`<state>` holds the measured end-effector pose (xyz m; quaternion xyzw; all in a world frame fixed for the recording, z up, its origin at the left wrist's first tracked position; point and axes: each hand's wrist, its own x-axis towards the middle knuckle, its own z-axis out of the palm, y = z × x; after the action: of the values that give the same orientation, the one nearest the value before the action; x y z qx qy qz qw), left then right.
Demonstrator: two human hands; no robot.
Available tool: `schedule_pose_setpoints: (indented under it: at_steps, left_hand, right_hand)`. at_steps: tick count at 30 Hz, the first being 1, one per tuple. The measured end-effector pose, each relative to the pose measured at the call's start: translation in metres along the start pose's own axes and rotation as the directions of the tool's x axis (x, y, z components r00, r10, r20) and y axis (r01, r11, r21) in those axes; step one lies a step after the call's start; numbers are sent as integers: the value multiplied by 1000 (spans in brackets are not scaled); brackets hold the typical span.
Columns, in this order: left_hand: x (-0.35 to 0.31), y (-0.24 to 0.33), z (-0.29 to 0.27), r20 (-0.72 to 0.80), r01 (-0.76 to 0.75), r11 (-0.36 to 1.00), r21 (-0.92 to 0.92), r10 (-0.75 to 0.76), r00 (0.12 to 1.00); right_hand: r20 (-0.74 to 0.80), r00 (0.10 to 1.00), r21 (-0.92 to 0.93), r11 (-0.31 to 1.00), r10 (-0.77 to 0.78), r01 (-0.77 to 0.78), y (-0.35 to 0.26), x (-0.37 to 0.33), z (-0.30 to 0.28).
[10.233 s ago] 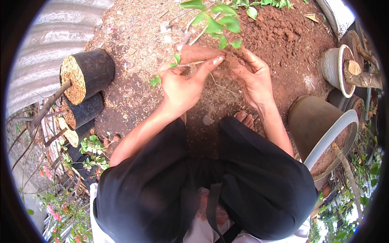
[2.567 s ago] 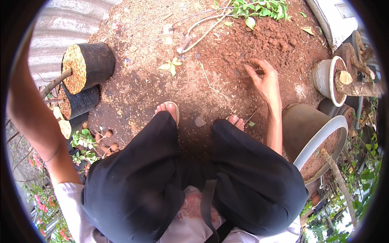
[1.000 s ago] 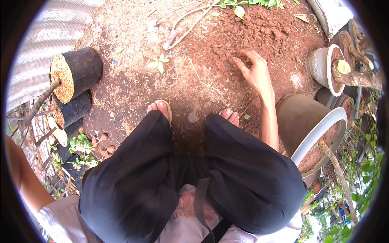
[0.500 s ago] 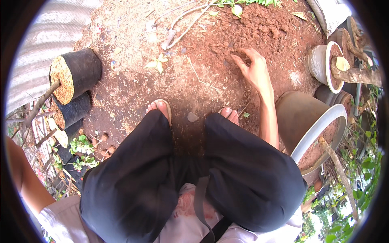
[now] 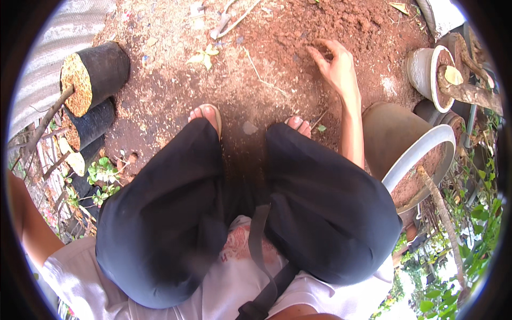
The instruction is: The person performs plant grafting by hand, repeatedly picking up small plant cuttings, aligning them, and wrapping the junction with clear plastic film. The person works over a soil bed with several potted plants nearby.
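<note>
My right hand (image 5: 338, 69) hovers over or rests on loose reddish-brown soil (image 5: 341, 26), ahead of my right foot. Its thumb and index finger are spread, with nothing visible between them; the other fingers are partly hidden behind the index finger. Whether the fingertips touch the ground cannot be made out. Only the upper part of my left arm (image 5: 34, 221) shows at the left rim, and the left hand lies outside the picture. A thin dry stem (image 5: 261, 74) and a pale yellow-green leaf cluster (image 5: 204, 56) lie on the ground left of my right hand.
Black plant bags (image 5: 106, 72) with woody stems lie tipped at the left, beside a corrugated sheet (image 5: 64, 53). At the right are a large grey-rimmed pot (image 5: 394, 133) and a smaller white pot (image 5: 421, 77). A pale forked branch (image 5: 224, 24) lies ahead.
The view has shifted, so the ground, pots and my legs sit higher in the picture. The leafy end of the forked branch has left the frame. My right hand stays over the soil, fingers still spread.
</note>
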<state>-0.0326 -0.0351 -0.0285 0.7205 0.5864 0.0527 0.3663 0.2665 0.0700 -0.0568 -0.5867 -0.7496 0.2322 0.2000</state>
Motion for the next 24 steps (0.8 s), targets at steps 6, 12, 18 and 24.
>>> schedule_pose_setpoints:
  at_steps: [6,12,18,24]
  left_hand:
    - [-6,0,-2,7,2,1000,9,-3,1000]
    - [10,-6,-15,-19,-60,997,52,61,998]
    - [30,15,-117,-161,-173,949,265,221,962]
    - [65,62,-271,-360,-227,806,546,471,805]
  right_hand:
    - [-25,999,-15,999,-29,29,1,2,0]
    - [2,1000,23,999,27,-27,-1,3,-5]
    - [-1,1000,29,1000,8,-8,-7,5,-3]
    - [-5,1000,81,996,21,-21,-13,3,-5]
